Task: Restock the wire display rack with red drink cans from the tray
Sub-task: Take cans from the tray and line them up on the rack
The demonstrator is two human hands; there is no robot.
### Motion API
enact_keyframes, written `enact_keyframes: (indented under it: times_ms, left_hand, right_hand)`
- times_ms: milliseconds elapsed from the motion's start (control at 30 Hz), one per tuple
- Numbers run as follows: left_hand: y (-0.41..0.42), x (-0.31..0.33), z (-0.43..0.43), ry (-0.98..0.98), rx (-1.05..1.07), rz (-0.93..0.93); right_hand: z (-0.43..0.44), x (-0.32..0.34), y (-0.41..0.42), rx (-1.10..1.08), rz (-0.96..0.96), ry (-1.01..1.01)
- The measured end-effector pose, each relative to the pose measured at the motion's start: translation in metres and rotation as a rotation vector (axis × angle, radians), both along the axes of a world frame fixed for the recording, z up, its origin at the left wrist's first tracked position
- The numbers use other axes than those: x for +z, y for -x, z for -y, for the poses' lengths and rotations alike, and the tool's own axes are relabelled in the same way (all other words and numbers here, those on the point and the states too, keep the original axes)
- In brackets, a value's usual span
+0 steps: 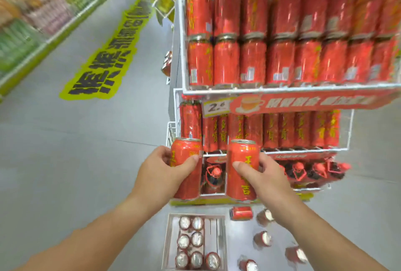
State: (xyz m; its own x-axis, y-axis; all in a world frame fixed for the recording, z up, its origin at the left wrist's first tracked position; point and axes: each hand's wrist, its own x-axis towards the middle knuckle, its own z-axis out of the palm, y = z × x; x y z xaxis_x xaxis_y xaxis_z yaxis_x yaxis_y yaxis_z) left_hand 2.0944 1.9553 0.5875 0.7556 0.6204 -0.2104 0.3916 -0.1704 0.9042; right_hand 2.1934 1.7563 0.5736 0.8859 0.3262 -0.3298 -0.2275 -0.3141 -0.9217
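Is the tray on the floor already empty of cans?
No: several cans stand upright in the left part of the tray, with their silver tops showing.

One wide-angle view, worn on the head, looks forward and steeply down. The tall white wire display rack [238,92] rises just in front, filling the upper right. The left grip [165,170] around the left red drink can [184,151] and the right grip [263,176] around the right red drink can [243,153] sit close, mid-frame. The pale shallow tray [171,240] lies on the grey floor [65,162], near the bottom edge.
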Motion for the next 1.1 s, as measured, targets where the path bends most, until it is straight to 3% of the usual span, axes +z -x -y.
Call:
enact_keyframes:
  times_ms: [300, 600, 833, 1100]
  left_hand:
    - [-0.03, 0.247, 0.015, -0.182, -0.119, 0.153]
    - [-0.068, 0.42, 0.028, -0.314, -0.174, 0.22]
    - [-0.131, 0.487, 0.045, -0.416, -0.134, 0.214]
    - [-0.216, 0.49, 0.08, -0.572, -0.021, 0.068]
  right_hand:
    - [0.007, 0.234, -0.012, -0.083, 0.163, -0.077]
    - [0.016, 0.403, -0.031, -0.146, 0.279, -0.12]
    - [0.031, 0.473, -0.096, -0.13, 0.355, -0.086]
    - [0.053, 0.487, -0.201, 0.013, 0.401, -0.028]
